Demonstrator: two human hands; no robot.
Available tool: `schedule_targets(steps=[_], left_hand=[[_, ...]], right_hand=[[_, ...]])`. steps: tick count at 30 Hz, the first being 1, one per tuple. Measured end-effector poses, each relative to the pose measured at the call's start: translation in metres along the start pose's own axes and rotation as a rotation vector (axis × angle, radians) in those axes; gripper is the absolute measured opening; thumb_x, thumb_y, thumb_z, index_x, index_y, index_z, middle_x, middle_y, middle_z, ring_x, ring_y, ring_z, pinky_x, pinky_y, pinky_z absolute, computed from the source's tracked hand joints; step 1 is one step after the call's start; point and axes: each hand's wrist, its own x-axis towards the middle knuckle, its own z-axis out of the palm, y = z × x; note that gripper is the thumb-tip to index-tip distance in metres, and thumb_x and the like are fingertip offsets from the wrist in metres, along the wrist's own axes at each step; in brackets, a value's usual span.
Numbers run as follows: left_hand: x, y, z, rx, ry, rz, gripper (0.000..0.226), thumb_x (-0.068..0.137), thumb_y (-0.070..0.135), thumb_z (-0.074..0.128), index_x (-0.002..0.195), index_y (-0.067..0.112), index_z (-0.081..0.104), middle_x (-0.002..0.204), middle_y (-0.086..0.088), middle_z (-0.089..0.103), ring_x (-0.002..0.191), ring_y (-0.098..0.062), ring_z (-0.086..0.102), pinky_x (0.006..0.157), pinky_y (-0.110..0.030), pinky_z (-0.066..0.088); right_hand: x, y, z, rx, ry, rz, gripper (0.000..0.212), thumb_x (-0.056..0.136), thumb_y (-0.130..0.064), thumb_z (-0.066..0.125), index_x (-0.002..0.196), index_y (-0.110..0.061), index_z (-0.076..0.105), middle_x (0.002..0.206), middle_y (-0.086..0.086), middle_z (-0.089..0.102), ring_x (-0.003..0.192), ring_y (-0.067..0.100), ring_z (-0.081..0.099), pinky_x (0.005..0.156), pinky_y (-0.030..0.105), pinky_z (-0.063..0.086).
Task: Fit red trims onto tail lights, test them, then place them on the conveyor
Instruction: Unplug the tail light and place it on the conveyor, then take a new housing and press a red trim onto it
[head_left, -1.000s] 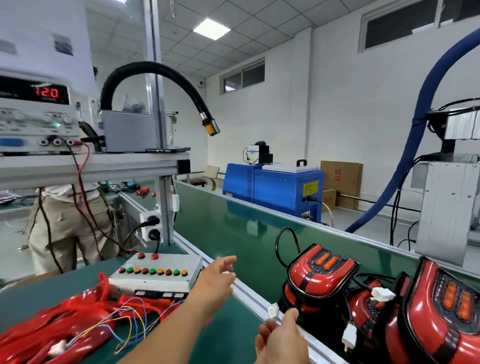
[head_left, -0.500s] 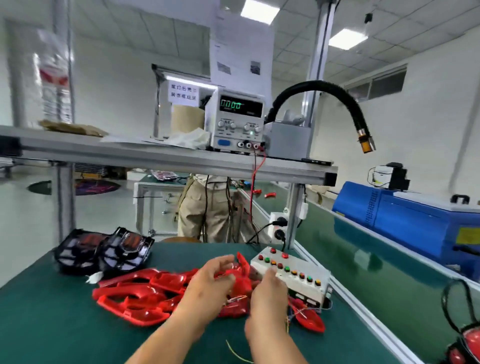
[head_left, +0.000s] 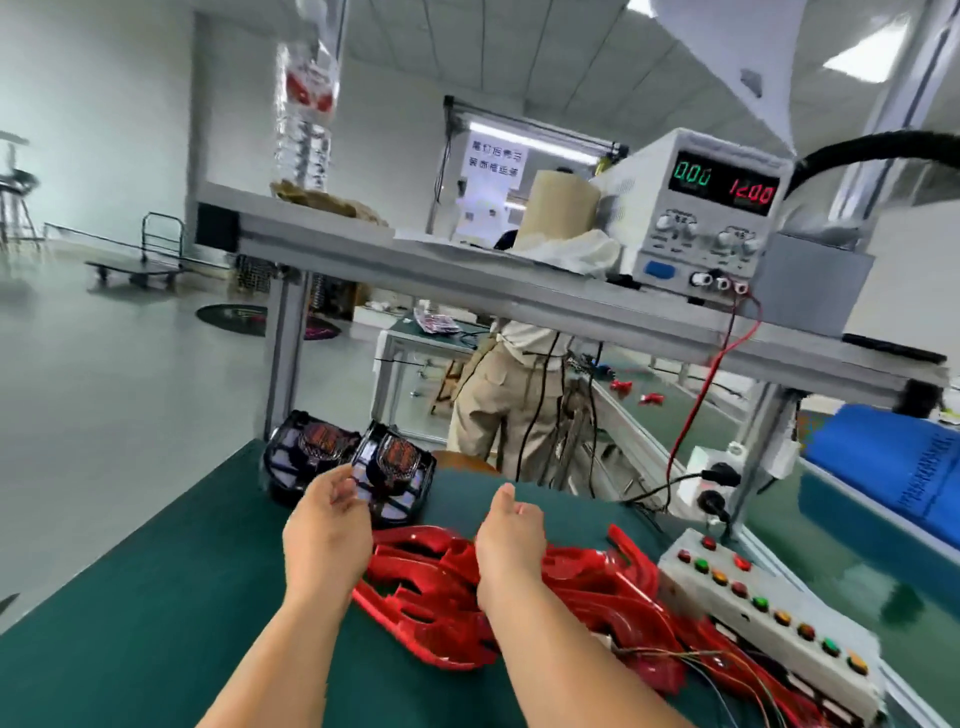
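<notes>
Two tail lights stand at the worktop's far edge. The left hand is just before them, fingers loose and empty. The right hand hovers over the red trims heaped mid-worktop, also relaxed and holding nothing. The button box is on the right edge, with bare green surface near-left.

Pale walls rose on my left above a glossy grey-green floor. A metal shelf on aluminium posts spanned the far edge of my green counter. A flat trolley stood well off on the floor, another green-topped table behind the shelf, and a bright ceiling panel shone at upper right.
</notes>
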Motion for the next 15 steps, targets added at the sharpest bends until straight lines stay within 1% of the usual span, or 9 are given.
schedule_targets(steps=[2, 3, 5, 7, 9, 11, 13, 14, 15], left_hand=[[0.012, -0.004, -0.004, 0.047, 0.001, 0.013, 0.046, 0.093, 0.006, 0.049, 0.134, 0.024, 0.057, 0.123, 0.003, 0.066, 0.106, -0.014, 0.057, 0.091, -0.031, 0.044], [0.015, -0.009, -0.005, 0.083, -0.019, 0.018, 0.047, 0.094, 0.006, 0.048, 0.136, 0.025, 0.056, 0.128, 0.002, 0.064, 0.111, -0.016, 0.057, 0.091, -0.031, 0.045], [0.017, -0.018, -0.006, 0.143, -0.075, 0.025, 0.047, 0.097, 0.009, 0.046, 0.141, 0.026, 0.051, 0.137, 0.0, 0.059, 0.115, -0.018, 0.056, 0.085, -0.027, 0.042], [0.017, -0.023, -0.005, 0.187, -0.147, 0.013, 0.048, 0.099, 0.013, 0.043, 0.145, 0.027, 0.045, 0.142, -0.002, 0.054, 0.122, -0.02, 0.053, 0.085, -0.026, 0.04], [0.02, -0.026, -0.003, 0.225, -0.209, 0.009, 0.051, 0.1, 0.015, 0.04, 0.15, 0.026, 0.038, 0.148, -0.003, 0.048, 0.131, -0.021, 0.048, 0.098, -0.032, 0.043], [0.018, -0.027, -0.001, 0.266, -0.267, 0.024, 0.054, 0.101, 0.015, 0.042, 0.153, 0.023, 0.031, 0.154, -0.001, 0.04, 0.141, -0.02, 0.036, 0.114, -0.034, 0.032], [0.016, -0.028, 0.001, 0.29, -0.296, 0.042, 0.056, 0.1, 0.013, 0.044, 0.154, 0.019, 0.028, 0.158, 0.0, 0.033, 0.146, -0.018, 0.028, 0.119, -0.032, 0.025], [0.017, -0.029, 0.001, 0.303, -0.298, 0.056, 0.057, 0.1, 0.012, 0.045, 0.154, 0.017, 0.027, 0.159, 0.0, 0.03, 0.147, -0.018, 0.025, 0.119, -0.033, 0.023], [0.017, -0.029, 0.001, 0.315, -0.297, 0.063, 0.057, 0.1, 0.011, 0.045, 0.154, 0.016, 0.027, 0.16, 0.0, 0.028, 0.148, -0.02, 0.024, 0.12, -0.035, 0.023]], right_hand=[[0.013, 0.0, 0.017, -0.113, -0.015, -0.013, 0.038, 0.103, -0.038, 0.041, 0.117, -0.004, 0.051, 0.101, 0.013, 0.057, 0.092, 0.029, 0.059, 0.078, 0.036, 0.047], [0.018, 0.0, 0.025, -0.18, -0.023, -0.012, 0.037, 0.103, -0.04, 0.04, 0.112, -0.007, 0.051, 0.1, 0.012, 0.058, 0.095, 0.031, 0.06, 0.08, 0.039, 0.048], [0.028, -0.001, 0.038, -0.313, -0.066, -0.05, 0.034, 0.102, -0.041, 0.039, 0.104, -0.01, 0.051, 0.098, 0.012, 0.059, 0.096, 0.033, 0.061, 0.081, 0.04, 0.049], [0.035, -0.002, 0.048, -0.457, -0.13, -0.116, 0.034, 0.102, -0.039, 0.038, 0.104, -0.009, 0.053, 0.097, 0.012, 0.059, 0.094, 0.032, 0.06, 0.078, 0.037, 0.048], [0.041, -0.002, 0.056, -0.618, -0.19, -0.157, 0.036, 0.102, -0.036, 0.039, 0.111, -0.005, 0.055, 0.097, 0.013, 0.058, 0.089, 0.03, 0.057, 0.071, 0.03, 0.04], [0.045, -0.002, 0.06, -0.746, -0.256, -0.165, 0.031, 0.101, -0.03, 0.044, 0.111, -0.004, 0.057, 0.1, 0.016, 0.059, 0.085, 0.028, 0.055, 0.067, 0.027, 0.037], [0.05, -0.005, 0.065, -0.817, -0.299, -0.178, 0.029, 0.098, -0.023, 0.049, 0.113, -0.002, 0.061, 0.111, 0.018, 0.064, 0.096, 0.031, 0.062, 0.068, 0.026, 0.039], [0.051, -0.007, 0.067, -0.841, -0.321, -0.194, 0.029, 0.097, -0.021, 0.05, 0.114, -0.001, 0.062, 0.114, 0.018, 0.064, 0.103, 0.032, 0.062, 0.071, 0.026, 0.039], [0.051, -0.009, 0.069, -0.877, -0.351, -0.208, 0.028, 0.096, -0.02, 0.05, 0.112, -0.001, 0.063, 0.115, 0.018, 0.064, 0.105, 0.032, 0.061, 0.072, 0.027, 0.039]])
